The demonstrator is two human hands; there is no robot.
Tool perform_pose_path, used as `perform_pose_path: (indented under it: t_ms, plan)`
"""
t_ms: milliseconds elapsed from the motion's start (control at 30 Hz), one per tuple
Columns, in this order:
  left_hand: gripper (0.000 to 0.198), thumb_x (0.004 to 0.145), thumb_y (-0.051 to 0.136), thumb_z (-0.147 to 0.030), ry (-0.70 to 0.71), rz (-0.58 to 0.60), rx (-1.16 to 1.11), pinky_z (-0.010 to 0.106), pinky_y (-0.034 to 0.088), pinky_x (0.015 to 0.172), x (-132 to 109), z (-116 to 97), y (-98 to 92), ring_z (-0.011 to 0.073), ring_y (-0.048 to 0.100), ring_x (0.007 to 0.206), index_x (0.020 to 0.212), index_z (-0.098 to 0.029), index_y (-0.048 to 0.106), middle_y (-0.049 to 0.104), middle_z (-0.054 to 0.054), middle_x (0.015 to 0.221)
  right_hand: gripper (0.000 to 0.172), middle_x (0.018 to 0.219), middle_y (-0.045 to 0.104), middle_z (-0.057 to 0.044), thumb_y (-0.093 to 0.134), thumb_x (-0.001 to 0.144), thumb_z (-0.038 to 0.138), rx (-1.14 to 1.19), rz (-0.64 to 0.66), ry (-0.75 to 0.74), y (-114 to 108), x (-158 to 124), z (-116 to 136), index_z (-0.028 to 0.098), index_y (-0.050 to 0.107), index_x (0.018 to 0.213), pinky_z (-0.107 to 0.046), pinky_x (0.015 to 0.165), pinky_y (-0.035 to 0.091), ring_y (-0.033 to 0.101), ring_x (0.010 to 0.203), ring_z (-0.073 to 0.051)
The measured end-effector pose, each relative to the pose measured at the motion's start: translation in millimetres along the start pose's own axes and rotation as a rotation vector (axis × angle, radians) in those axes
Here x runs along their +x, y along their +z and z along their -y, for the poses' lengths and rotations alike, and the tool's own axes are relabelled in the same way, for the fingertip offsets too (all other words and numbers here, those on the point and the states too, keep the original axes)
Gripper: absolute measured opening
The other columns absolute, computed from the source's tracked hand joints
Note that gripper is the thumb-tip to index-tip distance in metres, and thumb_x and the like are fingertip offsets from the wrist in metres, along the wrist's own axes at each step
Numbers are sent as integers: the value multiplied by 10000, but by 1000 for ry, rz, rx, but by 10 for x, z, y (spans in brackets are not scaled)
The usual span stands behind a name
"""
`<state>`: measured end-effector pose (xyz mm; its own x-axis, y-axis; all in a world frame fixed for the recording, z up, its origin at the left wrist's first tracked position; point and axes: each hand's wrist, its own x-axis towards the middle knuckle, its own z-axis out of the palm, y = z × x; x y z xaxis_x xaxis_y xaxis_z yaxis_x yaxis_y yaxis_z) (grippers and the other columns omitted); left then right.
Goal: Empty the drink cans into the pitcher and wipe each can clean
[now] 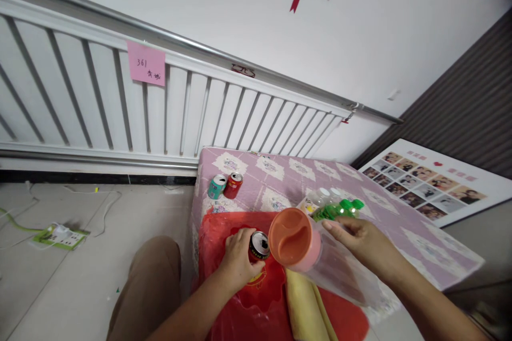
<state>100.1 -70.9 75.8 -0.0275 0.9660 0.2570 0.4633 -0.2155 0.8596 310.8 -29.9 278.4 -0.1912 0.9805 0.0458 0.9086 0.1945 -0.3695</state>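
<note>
- Left hand (239, 256) grasps open can (260, 245) over the red tray (272, 293).
- Right hand (360, 237) grips tilted clear pitcher (340, 266); orange lid (290, 235) just beside the can's top.
- Teal can (216, 187) and red can (233, 185) stand on tablecloth (264, 189).
</note>
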Motion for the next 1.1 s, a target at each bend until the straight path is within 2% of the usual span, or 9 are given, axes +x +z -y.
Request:
perform_pose_path:
  t_ms: [600, 833, 1100]
  plan:
    - [694, 583, 751, -146, 11, -23, -9, 509, 389, 1016, 0, 23, 13, 305, 547, 1165, 1217, -238, 485, 594, 79, 1238, 498, 517, 419, 28, 477, 798, 639, 5, -16, -18, -6, -4, 13, 212, 511, 545, -262, 481, 313, 406, 516, -130]
    - [699, 587, 748, -151, 19, -27, -11, 511, 381, 1016, -5, 48, 36, 301, 540, 1173, 1222, -247, 472, 590, 77, 1246, 487, 516, 376, 36, 476, 792, 623, -2, -12, -6, -10, -6, 32, 215, 442, 528, -263, 486, 302, 387, 517, -125]
    - [704, 597, 741, -148, 10, -8, 3, 514, 376, 1019, -1, 33, 17, 304, 532, 1188, 1233, -253, 459, 580, 85, 1261, 480, 529, 384, 34, 476, 784, 630, -12, 3, 2, -32, -18, 54, 216, 483, 540, -271, 496, 314, 395, 531, -133]
